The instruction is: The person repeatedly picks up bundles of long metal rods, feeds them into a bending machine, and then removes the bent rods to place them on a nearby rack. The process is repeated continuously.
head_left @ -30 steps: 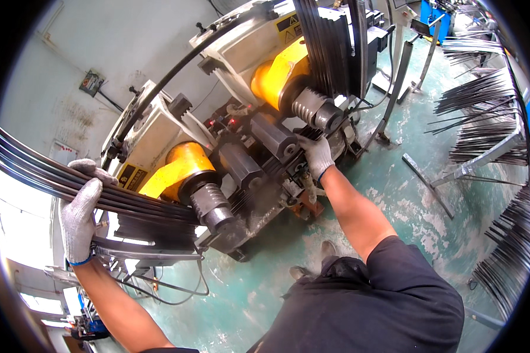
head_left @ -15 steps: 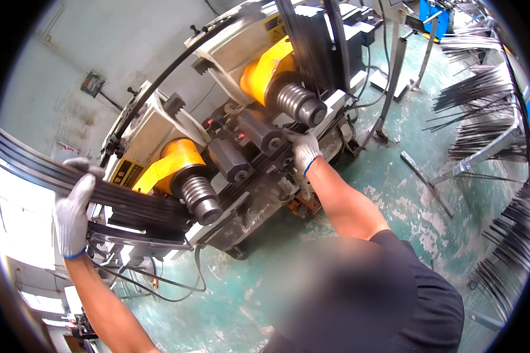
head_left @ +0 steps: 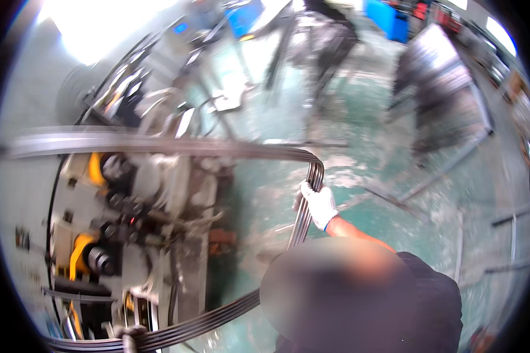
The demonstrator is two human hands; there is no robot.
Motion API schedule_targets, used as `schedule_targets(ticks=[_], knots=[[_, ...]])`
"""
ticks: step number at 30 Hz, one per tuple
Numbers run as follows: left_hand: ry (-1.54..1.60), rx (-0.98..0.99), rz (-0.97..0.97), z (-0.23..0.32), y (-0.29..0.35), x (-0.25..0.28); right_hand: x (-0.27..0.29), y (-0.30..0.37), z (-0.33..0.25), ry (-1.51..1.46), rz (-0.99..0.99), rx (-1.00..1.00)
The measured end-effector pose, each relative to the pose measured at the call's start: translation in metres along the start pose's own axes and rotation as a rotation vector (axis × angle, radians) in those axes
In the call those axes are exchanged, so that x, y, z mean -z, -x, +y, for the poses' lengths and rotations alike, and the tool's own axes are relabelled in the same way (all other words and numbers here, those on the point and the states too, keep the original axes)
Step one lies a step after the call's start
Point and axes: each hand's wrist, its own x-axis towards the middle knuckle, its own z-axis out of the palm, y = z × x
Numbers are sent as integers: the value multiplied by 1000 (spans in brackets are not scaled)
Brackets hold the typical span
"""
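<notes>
A bundle of long, thin dark metal bars (head_left: pixel 229 310) runs from the lower left, passes behind a blurred dark shape, rises through my right hand (head_left: pixel 319 206) and bends sharply at a corner. From there it stretches far to the left, smeared by motion. The white-gloved right hand is closed around the bars just below that corner. At the lower left edge my left hand (head_left: pixel 131 337), also gloved, is wrapped around the lower stretch of the bundle; only part of it shows. The bars stand apart from the bending machine (head_left: pixel 188 259), which is to the left.
Yellow arms (head_left: pixel 81 257) with ribbed rollers (head_left: pixel 100 260) jut from the machine. Racks of dark metal bars (head_left: pixel 433 88) stand at the far right, on a worn green floor (head_left: pixel 359 112). A loose metal bar (head_left: pixel 388 199) lies right of my right hand. Blue bins (head_left: pixel 386 20) are at the back.
My view has swung to the right. My right hand has left the machine's rollers and now grips the bars. The bars, earlier at the machine, are out in front of it.
</notes>
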Motion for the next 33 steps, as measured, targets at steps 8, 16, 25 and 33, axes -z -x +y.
schedule_targets(ticks=[8,16,25,33], knots=[[425,820,-402,-269,225,-86,306,51,-214,503,536,541],[524,1382,-424,-391,414,-218,504,82,-401,553,670,810],[-188,618,-1262,-403,614,-373,772,-48,-539,1318,1001,815],[-324,835,-523,-377,641,-356,801,-139,-616,2047,958,716]])
